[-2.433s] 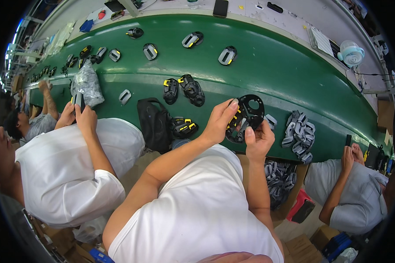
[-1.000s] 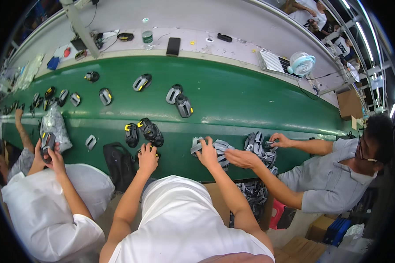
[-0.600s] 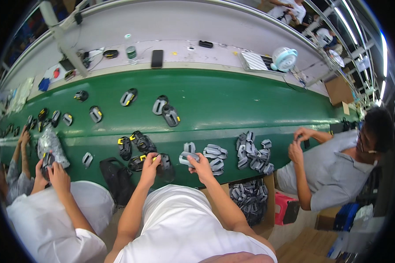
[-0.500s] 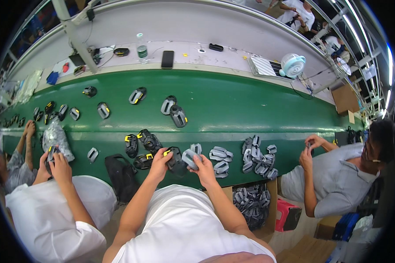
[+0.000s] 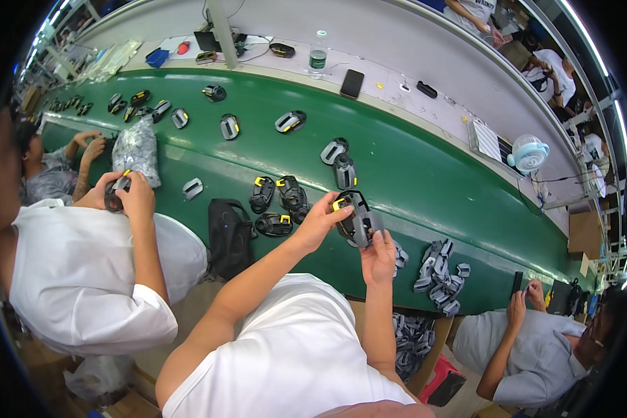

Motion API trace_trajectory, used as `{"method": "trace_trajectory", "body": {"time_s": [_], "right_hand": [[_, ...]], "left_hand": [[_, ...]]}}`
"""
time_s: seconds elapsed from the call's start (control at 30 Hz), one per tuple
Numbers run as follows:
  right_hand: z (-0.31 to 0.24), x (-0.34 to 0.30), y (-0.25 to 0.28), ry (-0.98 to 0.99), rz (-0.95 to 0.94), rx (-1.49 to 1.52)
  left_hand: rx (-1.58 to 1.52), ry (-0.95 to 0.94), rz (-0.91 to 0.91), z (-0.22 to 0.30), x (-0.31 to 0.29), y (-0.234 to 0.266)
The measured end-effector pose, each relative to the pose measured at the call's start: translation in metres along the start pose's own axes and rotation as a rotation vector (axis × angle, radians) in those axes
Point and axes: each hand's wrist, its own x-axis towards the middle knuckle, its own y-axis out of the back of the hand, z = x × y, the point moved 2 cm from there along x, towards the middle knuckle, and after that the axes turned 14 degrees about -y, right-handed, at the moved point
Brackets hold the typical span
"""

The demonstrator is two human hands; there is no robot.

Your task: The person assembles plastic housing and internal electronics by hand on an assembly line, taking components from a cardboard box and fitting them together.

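Near the frame's centre, a black unit (image 5: 355, 202) is clasped by the left hand (image 5: 322, 223), and a grey cover (image 5: 373, 224) is held against it by the right hand (image 5: 378, 260). Grey parts (image 5: 439, 275) are piled farther right.

Shelf (image 5: 390, 97): here I see a clear bottle (image 5: 318, 57), and near it a black phone (image 5: 352, 83).
Fan (image 5: 529, 154): light blue, on the right.
Bag (image 5: 229, 237): black, at the tabletop's (image 5: 425, 184) near edge.

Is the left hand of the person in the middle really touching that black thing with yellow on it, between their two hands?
Touching. The head view shows the left hand gripping the black part by its yellow-marked end, thumb laid over it.
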Motion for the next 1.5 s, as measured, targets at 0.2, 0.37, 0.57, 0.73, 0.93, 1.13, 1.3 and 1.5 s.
{"method": "trace_trajectory", "body": {"time_s": [0.2, 0.37, 0.57, 0.73, 0.93, 1.13, 1.3, 1.5], "right_hand": [[-0.007, -0.001, -0.012, 0.069, -0.016, -0.015], [-0.015, -0.003, -0.015, 0.043, -0.060, 0.052], [-0.028, -0.010, -0.031, 0.061, -0.059, 0.017], [-0.031, -0.011, -0.035, 0.092, -0.135, -0.133], [-0.017, -0.007, -0.057, 0.091, 0.033, -0.305], [-0.011, -0.003, -0.056, 0.282, 0.199, -0.501], [-0.025, -0.007, -0.048, 0.164, 0.220, -0.543], [-0.024, -0.013, -0.046, -0.008, 0.102, -0.393]], "left_hand": [[-0.051, -0.022, 0.032, 0.011, -0.012, -0.011], [-0.002, -0.213, 0.041, 0.028, -0.013, -0.017], [0.043, -0.238, -0.070, 0.049, -0.012, -0.017], [0.213, -0.203, -0.162, 0.048, -0.020, -0.013], [0.339, -0.274, -0.298, 0.052, -0.027, -0.014], [0.556, -0.377, -0.200, 0.060, -0.027, -0.016], [0.638, -0.345, -0.210, 0.055, -0.027, -0.014], [0.553, -0.270, -0.166, 0.044, -0.025, -0.012]]}}
